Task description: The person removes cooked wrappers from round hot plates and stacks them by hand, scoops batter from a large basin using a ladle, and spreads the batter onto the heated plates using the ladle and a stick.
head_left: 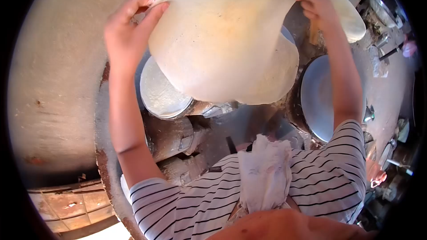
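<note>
A large, thin, floppy sheet of flatbread dough (222, 35), pale with a yellowish patch near its middle, hangs stretched between my hands. My left hand (133, 29) pinches its upper left edge between thumb and fingers. At the upper right edge, my right hand (318, 10) has its fingers closed on the dough. A wooden stick (314, 33) shows above and below that hand; I cannot tell whether the hand grips it or lies over it. Under the sheet's lower left edge is a round container (165, 92) with a whitish, floury surface.
To the right, beneath my forearm, sits a round blue-grey disc (316, 100). Another pale round of dough (344, 15) lies beyond my right hand. A large tan curved surface (58, 84) fills the left side. Metal bowls (381, 9) and clutter line the far right.
</note>
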Available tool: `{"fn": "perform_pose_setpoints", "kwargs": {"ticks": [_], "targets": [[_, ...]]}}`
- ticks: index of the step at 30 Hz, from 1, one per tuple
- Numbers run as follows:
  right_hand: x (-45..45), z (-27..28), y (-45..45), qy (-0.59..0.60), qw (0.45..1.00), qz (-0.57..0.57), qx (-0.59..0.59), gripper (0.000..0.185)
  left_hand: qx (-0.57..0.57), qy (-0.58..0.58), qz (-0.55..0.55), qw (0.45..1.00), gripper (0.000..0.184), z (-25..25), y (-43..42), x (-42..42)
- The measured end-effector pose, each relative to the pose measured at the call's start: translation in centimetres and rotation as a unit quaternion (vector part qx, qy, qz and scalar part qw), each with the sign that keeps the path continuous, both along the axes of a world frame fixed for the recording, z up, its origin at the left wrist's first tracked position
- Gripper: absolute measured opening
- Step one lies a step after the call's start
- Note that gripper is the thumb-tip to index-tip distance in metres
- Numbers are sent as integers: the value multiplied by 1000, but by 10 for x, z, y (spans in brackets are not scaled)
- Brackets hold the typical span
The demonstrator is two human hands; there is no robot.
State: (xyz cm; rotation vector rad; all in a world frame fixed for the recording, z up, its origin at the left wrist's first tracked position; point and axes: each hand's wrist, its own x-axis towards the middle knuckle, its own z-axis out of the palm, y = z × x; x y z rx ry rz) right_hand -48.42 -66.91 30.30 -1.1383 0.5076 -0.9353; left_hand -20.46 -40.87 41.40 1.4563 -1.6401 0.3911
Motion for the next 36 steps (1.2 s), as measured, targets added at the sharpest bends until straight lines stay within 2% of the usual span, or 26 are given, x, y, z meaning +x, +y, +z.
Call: {"fn": "perform_pose_setpoints", "kwargs": {"ticks": [2, 3, 5, 6, 7, 8, 9, 10, 13, 14, 17, 18, 21, 22, 24, 27, 28, 29, 31, 32, 35, 36], "targets": [[-30, -10, -6, 46, 997, -25, -49, 17, -24, -192, 26, 981, 19, -6, 30, -28], [-43, -26, 1, 72, 995, -49, -54, 21, -11, -235, 13, 972, 23, -24, 44, -39], [-65, -65, 25, 134, 983, -108, -55, 30, -48, -171, -97, 979, 17, -95, 48, -53], [-67, -80, 49, 191, 971, -139, -39, 31, -53, -176, -100, 978, 18, -137, 48, -52], [-63, -99, 65, 243, 954, -170, -27, 33, 20, -118, -66, 991, 16, -185, 54, -53], [-67, -144, 59, 285, 946, -152, -7, 32, 27, -161, -61, 985, 15, -221, 51, -51], [-66, -189, 54, 293, 939, -176, -50, 33, 55, -137, -77, 986, 15, -259, 48, -45], [-62, -202, 57, 341, 922, -176, -56, 34, 92, -114, -62, 987, 20, -299, 49, -41], [-50, -203, 64, 434, 871, -189, -129, 34, 124, -110, -62, 984, 21, -326, 47, -49], [-50, -203, 70, 457, 852, -196, -161, 34, 165, -107, -59, 979, 28, -328, 52, -50], [-48, -210, 65, 458, 858, -190, -136, 32, 180, -109, -35, 977, 35, -318, 54, -60], [-47, -218, 62, 457, 857, -197, -136, 35, 199, -126, -32, 971, 37, -331, 57, -57], [-51, -229, 62, 462, 840, -235, -160, 38, 201, -156, -43, 966, 36, -333, 42, -59], [-60, -218, 65, 478, 823, -256, -167, 39, 135, -175, -46, 974, 28, -338, 34, -57], [-81, -201, 73, 522, 786, -276, -182, 39, 129, -153, -90, 976, 17, -331, 21, -46], [-99, -186, 76, 482, 817, -265, -170, 39, 177, -129, -123, 968, 10, -275, -3, -38], [-94, -172, 75, 466, 831, -256, -164, 32, 206, -125, -132, 962, 11, -253, -17, -38], [-87, -167, 68, 434, 855, -238, -158, 24, 232, -125, -138, 955, 12, -230, -33, -35], [-76, -184, 37, 326, 900, -213, -195, 22, 238, -105, -150, 954, 15, -184, -69, -37], [-76, -182, 24, 288, 916, -162, -225, 25, 244, -105, -141, 954, 15, -163, -87, -33], [-77, -162, 11, 192, 973, -98, -88, 26, 266, -77, -106, 955, 14, -113, -124, -37], [-81, -154, 1, 208, 965, -108, -117, 26, 358, 7, -89, 929, 19, -101, -146, -29]]}}
